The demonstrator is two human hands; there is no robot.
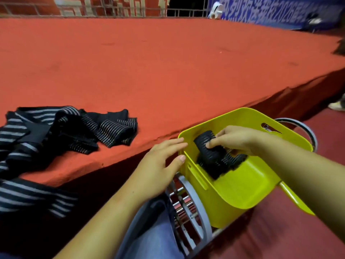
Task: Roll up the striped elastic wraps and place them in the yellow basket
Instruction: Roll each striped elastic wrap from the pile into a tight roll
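Off the near edge of the red-covered worktop (149, 62), the yellow basket (233, 193) sits tilted on a grey spoked wheel frame (194, 212), above a knee in blue jeans (149, 230). A metal railing and a blue banner (280, 8) close off the far side. On the worktop to the left lies a loose heap of unrolled striped wraps (61, 131), black with pale lines, part of it hanging over the edge. The left hand (160, 161), its fingers straight and apart, touches the basket's near rim. The right hand (235, 140) reaches into the basket, its fingers curled round a rolled wrap (209, 152), a tight dark cylinder with fine light stripes. It leans against another roll (235, 159) already inside.
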